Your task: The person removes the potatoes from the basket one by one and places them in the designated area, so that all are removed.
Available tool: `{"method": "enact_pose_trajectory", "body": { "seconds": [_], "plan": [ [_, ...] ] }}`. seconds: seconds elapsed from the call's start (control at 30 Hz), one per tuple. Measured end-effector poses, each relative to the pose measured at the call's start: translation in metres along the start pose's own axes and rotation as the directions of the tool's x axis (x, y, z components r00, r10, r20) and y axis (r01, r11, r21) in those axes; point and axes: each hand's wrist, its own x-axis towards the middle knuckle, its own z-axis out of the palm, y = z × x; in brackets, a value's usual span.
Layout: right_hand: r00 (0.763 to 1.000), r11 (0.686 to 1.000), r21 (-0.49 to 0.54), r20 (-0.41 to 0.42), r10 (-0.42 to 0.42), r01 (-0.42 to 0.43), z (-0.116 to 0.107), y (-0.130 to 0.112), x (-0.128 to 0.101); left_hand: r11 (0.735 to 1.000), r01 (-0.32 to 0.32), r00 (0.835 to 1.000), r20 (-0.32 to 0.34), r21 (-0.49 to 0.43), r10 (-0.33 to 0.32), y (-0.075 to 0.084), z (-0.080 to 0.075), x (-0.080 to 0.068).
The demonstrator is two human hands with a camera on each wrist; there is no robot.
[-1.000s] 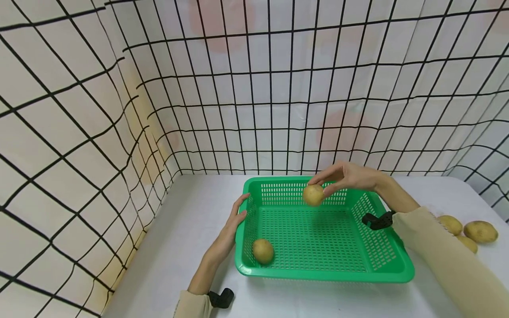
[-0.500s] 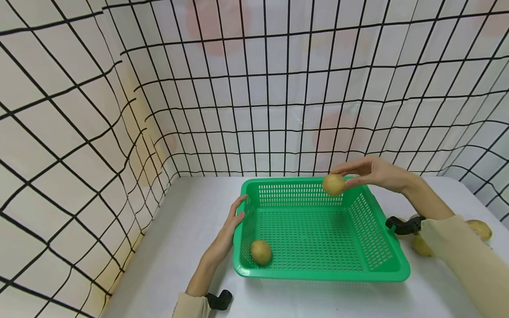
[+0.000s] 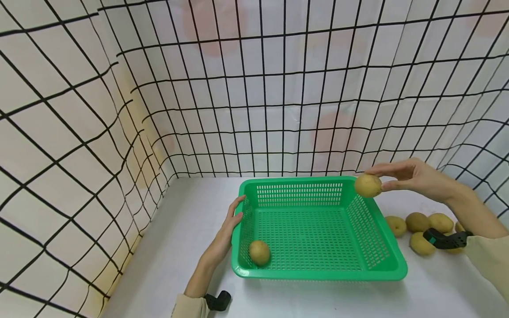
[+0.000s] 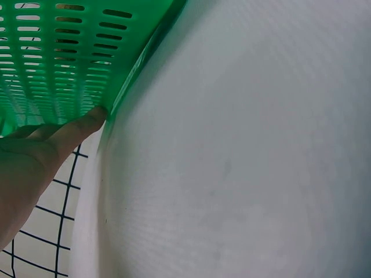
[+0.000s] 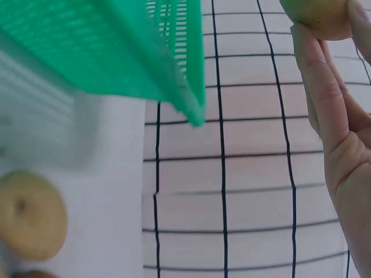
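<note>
green basket (image 3: 374, 247) holding one potato (image 3: 259, 252), right fingers (image 3: 391, 185) pinching another potato (image 3: 367, 185), left fingers (image 3: 234, 216) straight on rim

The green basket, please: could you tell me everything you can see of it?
The basket is a shallow, rectangular tray of bright green plastic, with slotted walls, a perforated floor and a smooth rolled rim. It sits flat on the white table. One potato lies in its near left corner. The left hand rests against its left wall. The right hand holds another potato above its far right corner.
</note>
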Motion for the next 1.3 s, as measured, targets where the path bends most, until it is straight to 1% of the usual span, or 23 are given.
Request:
{"method": "enact_pose_trajectory", "body": {
  "seconds": [0.1, 0.17, 0.23, 0.33, 0.43, 0.6, 0.7, 0.73, 0.8, 0.87, 0.97, 1.03, 1.1, 1.2, 1.23, 1.3],
  "plan": [
    [0.997, 0.998, -0.039, -0.053, 0.055, -0.057, -0.003, 0.005, -0.015, 1.0, -0.003, 1.0, 0.003, -0.003, 0.003, 0.0, 0.0, 0.0],
    [0.991, 0.992, -0.069, -0.094, 0.098, -0.104, -0.004, 0.009, -0.025, 1.0, -0.003, 1.0, 0.005, -0.002, 0.003, 0.0, 0.0, 0.0],
    [0.985, 0.987, -0.086, -0.122, 0.122, -0.133, -0.005, 0.015, -0.034, 1.0, -0.003, 1.0, 0.005, -0.001, 0.003, 0.0, 0.0, 0.0],
    [0.982, 0.984, -0.102, -0.136, 0.134, -0.148, -0.006, 0.024, -0.047, 1.0, -0.005, 1.0, 0.008, 0.001, 0.005, 0.0, 0.0, 0.0],
    [0.982, 0.983, -0.118, -0.141, 0.124, -0.141, -0.006, 0.032, -0.061, 1.0, -0.005, 1.0, 0.006, 0.002, 0.005, 0.0, 0.0, -0.001],
    [0.98, 0.985, -0.113, -0.169, 0.108, -0.129, -0.003, 0.045, -0.084, 1.0, -0.003, 1.0, 0.001, 0.005, 0.003, 0.001, 0.001, -0.001],
    [0.973, 0.982, -0.105, -0.189, 0.133, -0.155, 0.0, 0.055, -0.098, 1.0, -0.001, 1.0, 0.001, 0.007, 0.001, 0.001, 0.001, -0.001],
    [0.97, 0.979, -0.105, -0.189, 0.155, -0.177, 0.001, 0.058, -0.103, 1.0, -0.001, 1.0, 0.001, 0.008, 0.001, 0.001, 0.001, -0.001],
    [0.963, 0.969, -0.104, -0.181, 0.201, -0.222, 0.001, 0.065, -0.113, 1.0, -0.001, 1.0, 0.001, 0.008, 0.001, 0.001, 0.002, -0.002],
    [0.945, 0.95, -0.108, -0.179, 0.272, -0.294, 0.002, 0.071, -0.122, 1.0, -0.001, 1.0, 0.002, 0.006, 0.001, 0.0, 0.002, -0.001],
    [0.909, 0.912, -0.095, -0.17, 0.38, -0.399, 0.003, 0.082, -0.135, 1.0, -0.003, 1.0, 0.001, 0.005, 0.003, 0.0, 0.002, -0.001],
    [0.897, 0.903, -0.079, -0.186, 0.402, -0.421, 0.005, 0.09, -0.145, 1.0, -0.006, 1.0, 0.001, 0.003, 0.006, 0.0, 0.001, -0.001],
    [0.895, 0.909, -0.063, -0.211, 0.392, -0.412, 0.008, 0.098, -0.155, 1.0, -0.007, 1.0, 0.002, 0.0, 0.007, -0.001, 0.001, -0.001],
    [0.904, 0.93, -0.055, -0.264, 0.337, -0.363, 0.013, 0.106, -0.172, 1.0, -0.01, 1.0, 0.005, -0.005, 0.01, 0.0, 0.001, -0.001],
    [0.902, 0.931, -0.048, -0.272, 0.335, -0.361, 0.015, 0.107, -0.177, 1.0, -0.011, 1.0, 0.006, -0.006, 0.011, 0.0, 0.001, -0.001],
    [0.892, 0.924, -0.053, -0.287, 0.349, -0.378, 0.018, 0.111, -0.186, 1.0, -0.011, 1.0, 0.006, -0.006, 0.011, 0.0, 0.002, -0.001]
  ]
}}
